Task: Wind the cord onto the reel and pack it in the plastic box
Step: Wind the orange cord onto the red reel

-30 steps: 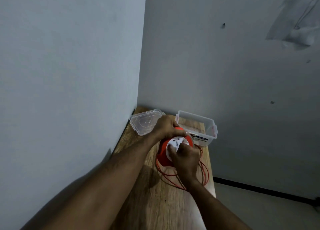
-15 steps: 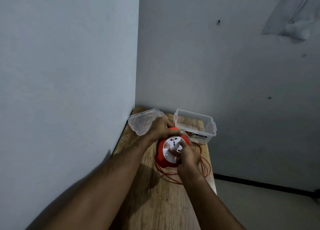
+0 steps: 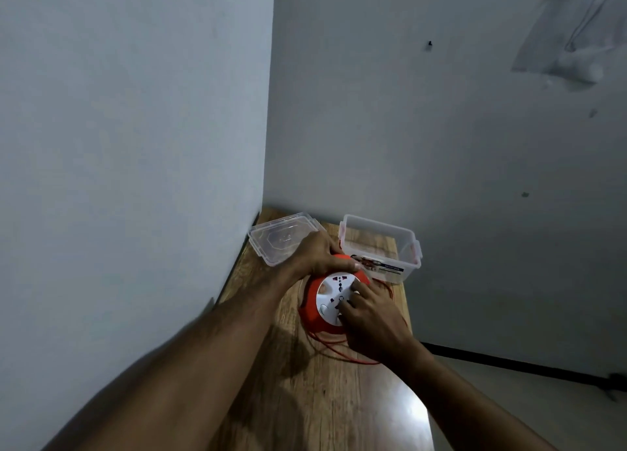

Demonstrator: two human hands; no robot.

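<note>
One reel (image 3: 330, 299), orange rim with a white socket face, lying flat on the table (image 3: 305, 399); all places below are given from the reel. Just behind it, the open box (image 3: 380, 247), clear plastic, empty as far as can be seen; behind and to the left, the lid (image 3: 276, 242), lying loose. Cord (image 3: 339, 350), thin and orange, in slack loops at the reel's near and right sides (some surely hidden under the right wrist), so winding is judged unfinished.

Left hand (image 3: 317, 252): closed over the reel's far rim, thumb along the edge, steadying it. Right hand (image 3: 368, 315): fingers curled down onto the white face, apparently pinching a small knob; the exact hold cannot be made out.

Handling, by judgement: reel light, rigid, smooth plastic, best held by the rim, turned from the face. Cord limp, prone to tangle; guide it with a finger. Box thin-walled, light, likely to slide when the reel is set in.
</note>
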